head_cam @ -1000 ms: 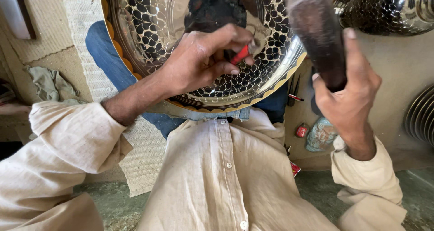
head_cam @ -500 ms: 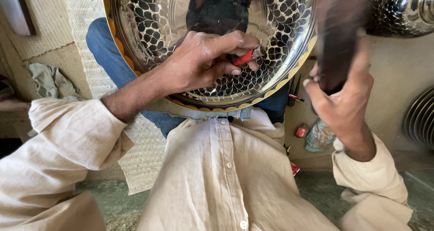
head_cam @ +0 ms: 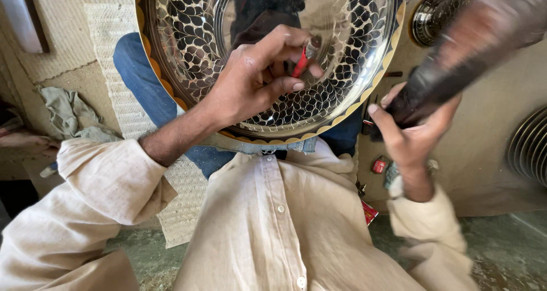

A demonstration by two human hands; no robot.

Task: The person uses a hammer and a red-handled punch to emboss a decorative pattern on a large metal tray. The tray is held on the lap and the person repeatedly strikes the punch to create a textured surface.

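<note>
A large engraved metal plate [head_cam: 194, 57] with a leaf pattern and scalloped orange rim rests on my lap, tilted toward me. My left hand [head_cam: 250, 83] lies on its face and pinches a small red-handled chisel [head_cam: 300, 62] against the metal. My right hand [head_cam: 413, 134] is off the plate's right edge, gripping the handle of a dark wooden mallet [head_cam: 473, 37], which is raised and blurred toward the upper right.
A woven mat [head_cam: 114, 86] lies under my legs, with a crumpled grey cloth [head_cam: 65, 111] to the left. Another shiny engraved vessel [head_cam: 433, 17] stands at the upper right. A ribbed metal piece [head_cam: 530, 146] is at the right edge. Small red items [head_cam: 379, 166] lie by my right wrist.
The mallet has swung from upright above the plate's right side to a tilt out to the upper right. My left hand has kept the chisel on the plate.
</note>
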